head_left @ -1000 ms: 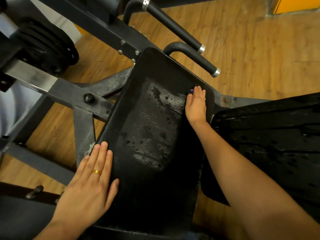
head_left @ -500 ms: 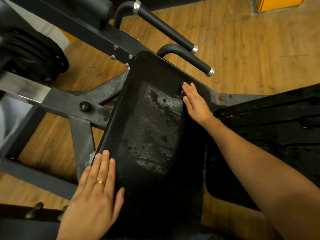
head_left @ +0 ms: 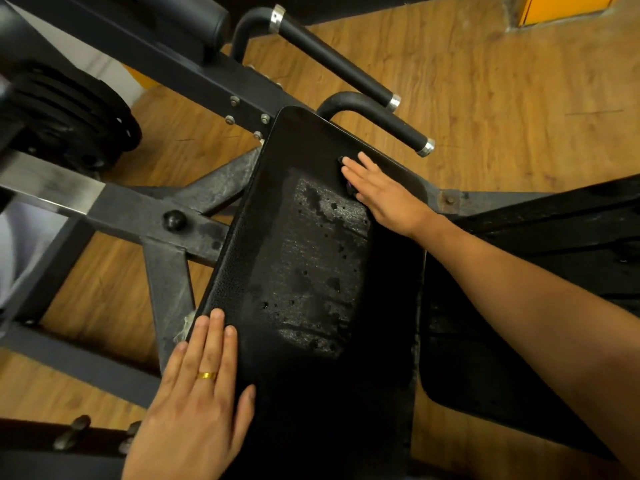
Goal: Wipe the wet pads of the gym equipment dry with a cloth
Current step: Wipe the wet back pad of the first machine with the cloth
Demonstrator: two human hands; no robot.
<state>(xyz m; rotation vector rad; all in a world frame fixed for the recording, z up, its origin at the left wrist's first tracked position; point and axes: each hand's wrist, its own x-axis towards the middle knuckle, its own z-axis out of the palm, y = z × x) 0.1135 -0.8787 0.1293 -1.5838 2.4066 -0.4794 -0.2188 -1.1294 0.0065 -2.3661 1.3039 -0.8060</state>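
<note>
We are drying the long black textured pad (head_left: 304,258), right hand (head_left: 384,197) pressing flat on a barely visible dark cloth (head_left: 349,187), left hand (head_left: 204,386) flat, bracing; the wet middle is awaiting sweeping.

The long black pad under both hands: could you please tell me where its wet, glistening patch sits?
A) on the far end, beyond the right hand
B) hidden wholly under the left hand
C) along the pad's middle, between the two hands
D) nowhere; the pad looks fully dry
C: the wet patch glistens along the middle of the long black pad, between the right hand, which lies flat farther up, and the left hand at the near edge.
</note>
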